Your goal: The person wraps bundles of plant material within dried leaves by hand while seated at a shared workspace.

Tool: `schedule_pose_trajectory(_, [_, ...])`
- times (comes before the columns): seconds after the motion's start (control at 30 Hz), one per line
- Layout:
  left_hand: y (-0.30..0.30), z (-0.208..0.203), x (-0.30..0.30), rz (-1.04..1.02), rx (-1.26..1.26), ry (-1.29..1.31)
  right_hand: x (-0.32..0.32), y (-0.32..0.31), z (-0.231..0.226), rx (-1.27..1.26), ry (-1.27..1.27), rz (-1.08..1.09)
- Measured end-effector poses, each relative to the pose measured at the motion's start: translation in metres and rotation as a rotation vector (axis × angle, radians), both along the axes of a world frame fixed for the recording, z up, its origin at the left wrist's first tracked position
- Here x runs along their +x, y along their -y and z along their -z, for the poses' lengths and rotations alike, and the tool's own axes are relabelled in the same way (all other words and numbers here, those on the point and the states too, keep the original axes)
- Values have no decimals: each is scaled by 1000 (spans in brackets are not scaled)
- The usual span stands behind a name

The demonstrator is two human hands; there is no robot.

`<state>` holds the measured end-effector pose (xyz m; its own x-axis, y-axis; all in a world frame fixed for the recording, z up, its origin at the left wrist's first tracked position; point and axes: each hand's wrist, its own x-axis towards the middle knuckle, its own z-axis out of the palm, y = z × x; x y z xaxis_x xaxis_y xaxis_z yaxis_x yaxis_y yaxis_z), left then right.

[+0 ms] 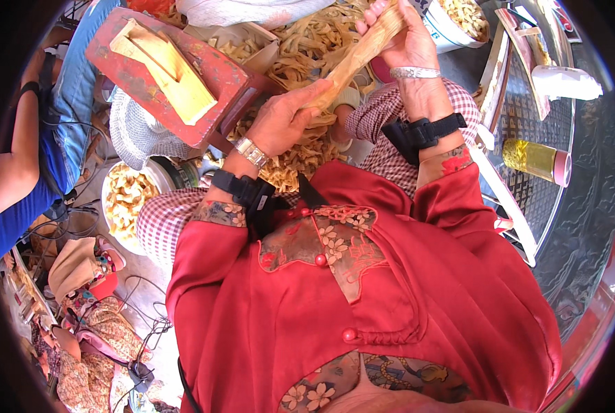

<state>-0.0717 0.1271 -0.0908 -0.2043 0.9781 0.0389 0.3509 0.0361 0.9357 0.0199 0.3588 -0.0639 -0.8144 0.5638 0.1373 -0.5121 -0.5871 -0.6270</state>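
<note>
both hands hold one long tan strip (354,56) — looks like a peeled fibrous stalk or husk, can't tell which. left hand (285,117) is closed round its lower end, right hand (398,36) pinches the upper end, fingers curled tight, strip stretched at a slant btwn them above a heap of pale shavings (300,148). red wooden block w/ a yellowish wedge (166,69) sits just left of the left hand, near the knuckles.

risks, as i judge: strip could snap or split unevenly if pulled too hard, or slip out of the right-hand pinch. left hand may knock the block's edge. a white bowl of chips (128,199) sits below-left by the knee — an elbow swing could tip it.
</note>
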Motion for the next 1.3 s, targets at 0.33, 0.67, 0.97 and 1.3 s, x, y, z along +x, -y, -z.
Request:
schedule_pose_trajectory(0.33, [-5, 8, -8, -133, 135, -136, -7, 1, -26, -47, -65, 29])
schedule_pose_trajectory(0.67, [-11, 25, 4, -234, 195, -403, -10, 7, -43, 256, 72, 120])
schedule_pose_trajectory(0.97, [4, 17, 29, 56, -151, -269, -25, 58, 118, 483, 1040, 305])
schedule_pose_trajectory(1.3, [32, 29, 46, 348, -410, -757, 17, 147, 175, 1642, 1181, -1037])
